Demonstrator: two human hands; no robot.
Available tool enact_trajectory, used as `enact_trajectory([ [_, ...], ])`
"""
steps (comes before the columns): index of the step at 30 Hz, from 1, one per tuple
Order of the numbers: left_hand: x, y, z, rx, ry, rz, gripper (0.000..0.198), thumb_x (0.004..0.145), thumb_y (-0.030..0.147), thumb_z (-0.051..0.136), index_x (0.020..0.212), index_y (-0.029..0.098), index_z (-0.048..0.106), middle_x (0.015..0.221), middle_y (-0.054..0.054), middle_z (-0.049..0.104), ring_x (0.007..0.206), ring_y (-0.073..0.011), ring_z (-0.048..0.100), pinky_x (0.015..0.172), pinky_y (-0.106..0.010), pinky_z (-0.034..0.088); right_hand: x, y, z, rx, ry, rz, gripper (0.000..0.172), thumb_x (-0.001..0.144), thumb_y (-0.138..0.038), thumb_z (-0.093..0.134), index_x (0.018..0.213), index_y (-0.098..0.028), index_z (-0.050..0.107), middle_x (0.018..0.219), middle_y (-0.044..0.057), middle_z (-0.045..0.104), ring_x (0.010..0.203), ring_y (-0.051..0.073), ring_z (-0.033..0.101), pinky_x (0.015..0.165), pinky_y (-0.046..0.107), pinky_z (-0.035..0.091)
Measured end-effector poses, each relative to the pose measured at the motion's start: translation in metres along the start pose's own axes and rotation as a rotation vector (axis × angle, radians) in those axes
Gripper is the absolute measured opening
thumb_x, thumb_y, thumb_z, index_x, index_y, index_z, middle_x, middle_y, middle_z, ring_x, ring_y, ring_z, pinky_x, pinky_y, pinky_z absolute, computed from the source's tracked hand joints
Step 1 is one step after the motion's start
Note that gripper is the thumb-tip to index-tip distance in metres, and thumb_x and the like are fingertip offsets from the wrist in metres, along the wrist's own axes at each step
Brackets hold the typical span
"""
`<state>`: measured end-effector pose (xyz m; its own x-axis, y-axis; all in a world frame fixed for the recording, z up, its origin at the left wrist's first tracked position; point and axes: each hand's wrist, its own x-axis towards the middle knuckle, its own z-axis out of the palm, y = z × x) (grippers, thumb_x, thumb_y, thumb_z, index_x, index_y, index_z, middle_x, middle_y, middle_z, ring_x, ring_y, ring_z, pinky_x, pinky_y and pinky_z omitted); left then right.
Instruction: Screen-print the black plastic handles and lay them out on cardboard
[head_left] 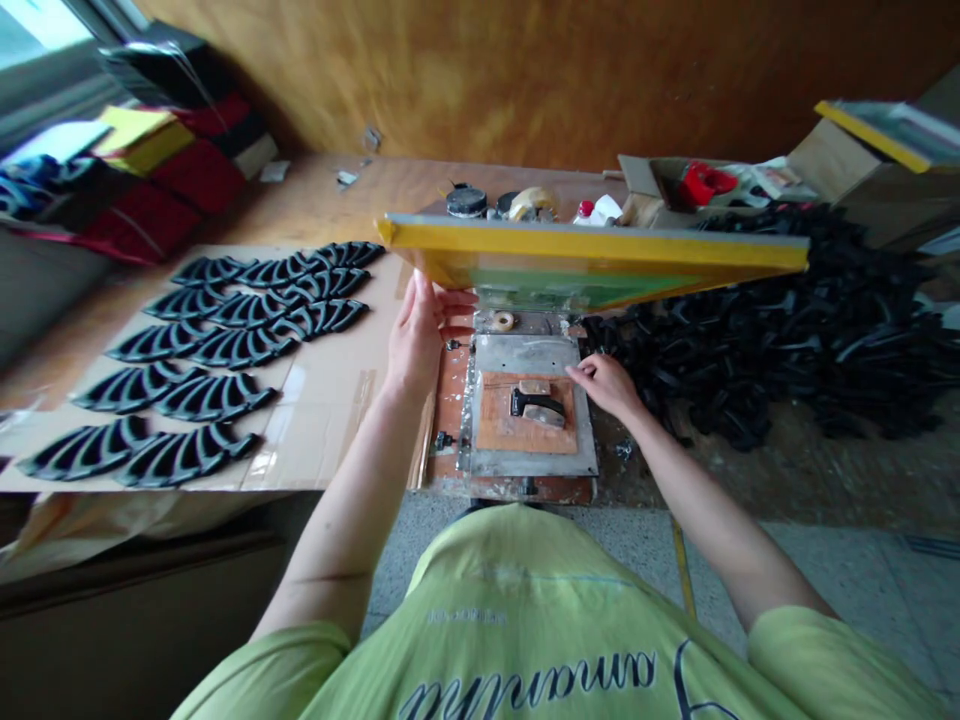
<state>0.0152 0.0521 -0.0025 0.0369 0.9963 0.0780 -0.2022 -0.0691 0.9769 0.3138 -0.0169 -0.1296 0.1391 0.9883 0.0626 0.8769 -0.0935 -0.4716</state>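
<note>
A yellow-framed printing screen [592,248] stands tilted up over a metal base plate [529,462]. My left hand [418,335] rests against the screen's lower left side, fingers stretched along the frame. On the plate lies an orange pad [496,428] with a small black part [537,403] on it. My right hand [609,385] hovers at the pad's right edge, fingers curled and touching near the black part; nothing shows in its grasp.
Rows of black fan-shaped pieces [217,350] lie on cardboard [322,410] at the left. A big heap of black pieces [787,320] fills the right. Jars and bottles [525,203] stand behind the screen. Boxes [862,160] are at the far right, stacked red and yellow material [165,150] far left.
</note>
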Motion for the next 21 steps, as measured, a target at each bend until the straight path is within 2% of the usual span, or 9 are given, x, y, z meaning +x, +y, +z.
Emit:
enact_trajectory([
  [4,-0.024,-0.023,0.009,-0.046,0.109,-0.067,0.053,0.093,0.064,0.041,0.119,0.020,0.057,0.095,-0.008,0.069,0.080,-0.0155,0.069,0.062,-0.024,0.054,-0.034,-0.034,0.044,-0.227,-0.171,-0.128,0.022,0.091,-0.038,0.061,0.087,-0.017,0.062,0.103,0.015,0.067,0.104,0.028,0.058,0.089,0.038,0.045],
  [6,-0.061,-0.051,0.012,-0.032,0.025,-0.319,0.057,0.087,0.067,0.051,0.116,0.018,0.060,0.095,-0.011,0.071,0.080,-0.0195,0.070,0.060,-0.026,0.054,-0.044,-0.050,0.051,-0.227,-0.181,-0.064,0.016,0.096,-0.030,0.053,0.093,-0.016,0.061,0.100,0.016,0.068,0.100,0.027,0.060,0.087,0.037,0.045],
  [8,-0.102,-0.079,0.017,-0.002,-0.193,-0.703,0.064,0.079,0.069,0.062,0.115,0.016,0.062,0.100,-0.016,0.073,0.086,-0.0266,0.071,0.059,-0.031,0.055,-0.056,-0.069,0.054,-0.170,-0.142,-0.003,0.016,0.098,-0.028,0.048,0.098,-0.016,0.059,0.096,0.016,0.068,0.096,0.027,0.061,0.085,0.037,0.046],
  [9,-0.119,-0.091,0.020,-0.033,-0.219,-0.789,0.064,0.079,0.069,0.061,0.116,0.018,0.062,0.105,-0.016,0.072,0.091,-0.0274,0.070,0.062,-0.032,0.055,-0.063,-0.080,0.055,-0.132,-0.116,-0.012,0.017,0.099,-0.028,0.046,0.098,-0.017,0.058,0.095,0.015,0.068,0.096,0.027,0.060,0.084,0.036,0.046],
  [13,-0.146,-0.114,0.014,-0.205,-0.084,-0.835,0.049,0.084,0.063,0.058,0.101,0.017,0.061,0.100,-0.011,0.072,0.087,-0.0214,0.070,0.069,-0.032,0.056,-0.086,-0.102,0.053,0.066,-0.112,-0.374,0.018,0.099,-0.030,0.047,0.093,-0.020,0.060,0.098,0.010,0.067,0.100,0.023,0.059,0.089,0.034,0.045],
  [15,-0.135,-0.116,-0.011,-0.151,0.022,-0.772,0.043,0.084,0.057,0.060,0.098,0.017,0.058,0.094,-0.009,0.072,0.078,-0.0187,0.069,0.065,-0.030,0.055,-0.088,-0.082,0.042,0.113,-0.092,-0.411,0.019,0.099,-0.028,0.047,0.090,-0.021,0.062,0.099,0.007,0.069,0.100,0.020,0.060,0.091,0.031,0.045],
  [16,-0.126,-0.116,-0.030,-0.078,0.076,-0.723,0.042,0.084,0.056,0.060,0.098,0.017,0.057,0.091,-0.007,0.072,0.073,-0.0175,0.069,0.063,-0.028,0.055,-0.086,-0.062,0.034,0.102,-0.055,-0.322,0.020,0.099,-0.026,0.047,0.090,-0.021,0.064,0.096,0.007,0.069,0.098,0.020,0.061,0.089,0.031,0.046],
  [19,-0.103,-0.121,-0.103,0.261,0.244,-0.607,0.039,0.088,0.055,0.051,0.096,0.017,0.054,0.077,-0.004,0.069,0.058,-0.0141,0.064,0.057,-0.025,0.051,-0.075,0.019,0.010,-0.036,0.054,0.233,0.021,0.095,-0.020,0.047,0.097,-0.020,0.067,0.080,0.006,0.070,0.080,0.020,0.066,0.075,0.029,0.048],
  [21,-0.096,-0.125,-0.151,0.538,0.312,-0.622,0.040,0.092,0.054,0.041,0.094,0.016,0.054,0.068,-0.004,0.067,0.052,-0.0148,0.061,0.055,-0.026,0.049,-0.068,0.072,0.006,-0.064,0.034,0.505,0.023,0.093,-0.023,0.049,0.107,-0.019,0.067,0.071,0.004,0.068,0.068,0.019,0.066,0.068,0.029,0.048],
])
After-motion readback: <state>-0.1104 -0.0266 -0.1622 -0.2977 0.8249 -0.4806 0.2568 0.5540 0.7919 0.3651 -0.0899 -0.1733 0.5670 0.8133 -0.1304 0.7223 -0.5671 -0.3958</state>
